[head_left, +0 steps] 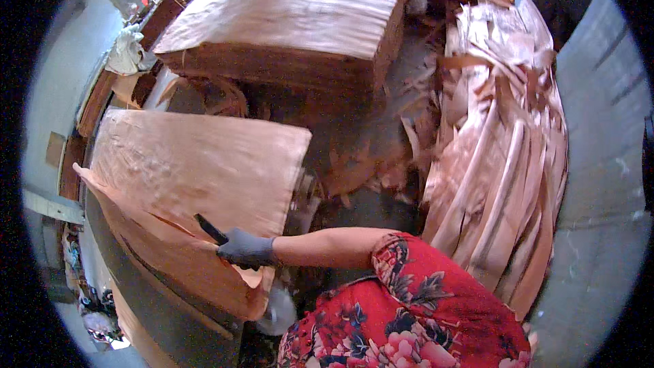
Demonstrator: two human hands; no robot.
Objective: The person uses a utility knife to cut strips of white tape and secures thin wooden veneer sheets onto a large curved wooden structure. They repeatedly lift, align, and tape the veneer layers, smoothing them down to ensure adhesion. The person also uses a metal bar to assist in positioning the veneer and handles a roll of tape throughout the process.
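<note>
My right hand (245,249), in a grey glove, is closed around a dark, flat, knife-like tool (210,229) that points away to the upper left. It rests at the near edge of a stack of pale wood veneer sheets (204,163). Below the hand, a loose veneer sheet (184,259) hangs over that edge, its margin curled and torn with a dark slit along it. My left hand is not visible.
A larger, thick veneer stack (293,13) stands at the far side. On the right lies a long heap of veneer strips (504,184) beside a grey wall (599,184). Torn scraps (368,167) litter the floor between the stacks. A white bundle (128,49) sits far left.
</note>
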